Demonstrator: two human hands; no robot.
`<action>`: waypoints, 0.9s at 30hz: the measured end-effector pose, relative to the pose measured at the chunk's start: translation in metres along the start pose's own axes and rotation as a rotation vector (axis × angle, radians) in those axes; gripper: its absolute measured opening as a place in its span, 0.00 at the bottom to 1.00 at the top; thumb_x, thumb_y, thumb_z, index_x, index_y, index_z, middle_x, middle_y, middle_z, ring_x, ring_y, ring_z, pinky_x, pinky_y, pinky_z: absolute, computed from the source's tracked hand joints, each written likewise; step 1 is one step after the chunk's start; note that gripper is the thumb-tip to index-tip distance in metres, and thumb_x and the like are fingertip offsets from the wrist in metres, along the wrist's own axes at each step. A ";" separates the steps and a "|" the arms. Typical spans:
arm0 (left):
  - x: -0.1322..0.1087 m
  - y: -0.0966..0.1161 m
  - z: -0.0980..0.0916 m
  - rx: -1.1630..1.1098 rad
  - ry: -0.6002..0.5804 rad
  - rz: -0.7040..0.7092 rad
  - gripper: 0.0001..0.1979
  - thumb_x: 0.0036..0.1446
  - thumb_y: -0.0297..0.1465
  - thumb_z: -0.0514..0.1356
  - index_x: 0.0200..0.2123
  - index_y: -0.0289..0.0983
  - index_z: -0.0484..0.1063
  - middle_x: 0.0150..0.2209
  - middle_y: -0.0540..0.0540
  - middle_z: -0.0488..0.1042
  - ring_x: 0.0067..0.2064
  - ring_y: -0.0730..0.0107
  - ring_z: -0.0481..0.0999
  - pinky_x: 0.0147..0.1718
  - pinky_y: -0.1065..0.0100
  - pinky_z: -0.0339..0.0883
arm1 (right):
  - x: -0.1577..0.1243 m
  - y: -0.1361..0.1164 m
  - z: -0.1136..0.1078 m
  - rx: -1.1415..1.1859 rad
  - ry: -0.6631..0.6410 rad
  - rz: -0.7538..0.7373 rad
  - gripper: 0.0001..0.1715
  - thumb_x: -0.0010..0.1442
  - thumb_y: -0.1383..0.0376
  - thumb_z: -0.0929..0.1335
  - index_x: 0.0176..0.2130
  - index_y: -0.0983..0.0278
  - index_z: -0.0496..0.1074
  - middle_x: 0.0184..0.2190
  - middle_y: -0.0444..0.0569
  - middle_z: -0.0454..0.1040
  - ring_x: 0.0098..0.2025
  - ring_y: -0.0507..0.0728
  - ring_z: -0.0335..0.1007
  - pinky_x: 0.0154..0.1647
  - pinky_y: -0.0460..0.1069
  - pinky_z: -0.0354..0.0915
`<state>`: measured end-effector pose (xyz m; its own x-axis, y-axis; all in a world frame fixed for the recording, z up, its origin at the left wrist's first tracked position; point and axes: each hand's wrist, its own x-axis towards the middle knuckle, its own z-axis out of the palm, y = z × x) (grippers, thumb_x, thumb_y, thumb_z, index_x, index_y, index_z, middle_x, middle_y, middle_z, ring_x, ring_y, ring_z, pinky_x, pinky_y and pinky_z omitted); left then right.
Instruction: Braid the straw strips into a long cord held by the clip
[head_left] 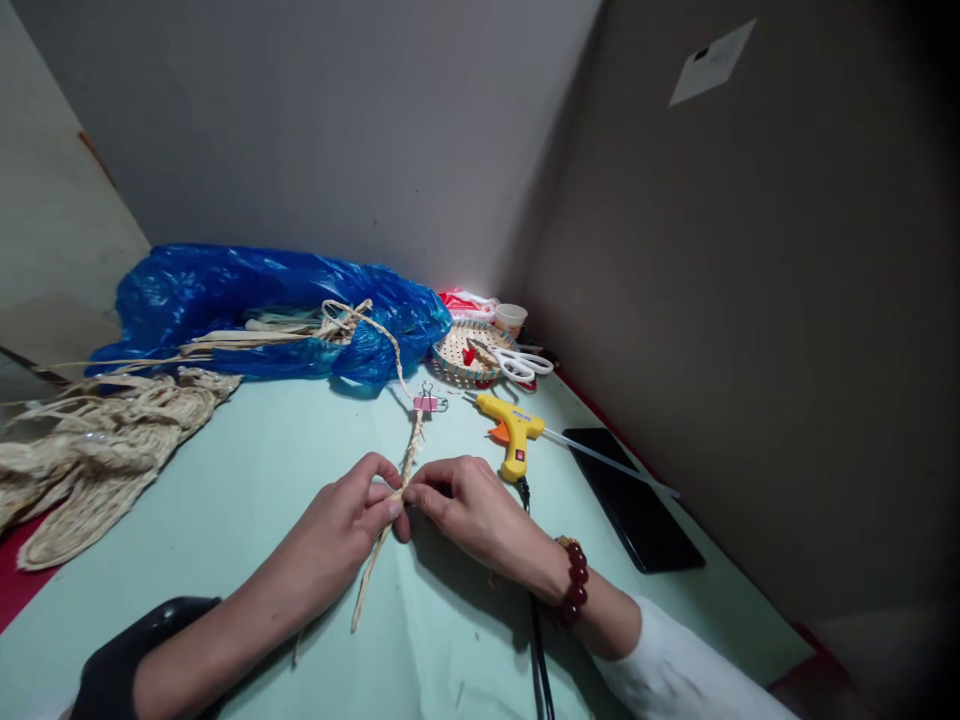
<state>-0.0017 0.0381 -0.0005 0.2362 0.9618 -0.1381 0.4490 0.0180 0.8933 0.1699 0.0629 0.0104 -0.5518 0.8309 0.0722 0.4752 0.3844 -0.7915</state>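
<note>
White sleeve is entering at lower right and dark sleeve at lower left, both arms reaching over a pale green table cover. Black cord is running under the right forearm, whose wrist is carrying a dark red bead bracelet. Left hand is pinching a straw braid, thumb and fingers closing on it; right hand is pinching it at the same spot, the fingertips of both hands almost meeting. Braid is lying mid-table, its loose tail pointing toward the camera. At right, a black slab is lying under the end of a translucent glue stick projecting from a yellow glue gun. Farther up, a pink binder clip is gripping the braid's far part. Woven straw pieces are lying at far left. Beyond, a blue plastic bag is holding straw strips; beside it, white-handled scissors are resting on a woven basket, with a cup standing behind.
</note>
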 end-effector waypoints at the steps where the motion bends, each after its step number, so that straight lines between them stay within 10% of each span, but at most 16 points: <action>1: -0.001 0.002 0.000 0.070 0.017 -0.002 0.04 0.60 0.34 0.51 0.35 0.42 0.58 0.25 0.55 0.75 0.29 0.68 0.68 0.32 0.68 0.57 | 0.000 0.000 0.000 0.035 -0.004 0.030 0.17 0.61 0.67 0.63 0.25 0.66 0.76 0.17 0.39 0.63 0.21 0.47 0.53 0.24 0.44 0.49; 21: -0.023 0.016 0.014 0.528 0.225 0.096 0.13 0.63 0.31 0.45 0.27 0.40 0.63 0.26 0.50 0.70 0.29 0.66 0.71 0.30 0.66 0.61 | -0.003 0.004 0.020 0.186 0.170 0.060 0.15 0.56 0.69 0.62 0.19 0.66 0.64 0.17 0.39 0.55 0.23 0.48 0.46 0.24 0.45 0.47; 27: -0.026 -0.007 0.029 0.868 0.323 0.408 0.13 0.61 0.23 0.45 0.32 0.40 0.66 0.27 0.49 0.73 0.25 0.66 0.75 0.25 0.66 0.65 | -0.002 0.006 0.018 0.352 0.113 0.106 0.18 0.57 0.66 0.63 0.18 0.65 0.57 0.18 0.39 0.49 0.24 0.48 0.45 0.23 0.44 0.46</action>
<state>0.0136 0.0048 -0.0157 0.3250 0.8801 0.3461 0.8880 -0.4099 0.2084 0.1617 0.0562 -0.0058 -0.4235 0.9054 0.0294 0.2504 0.1482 -0.9567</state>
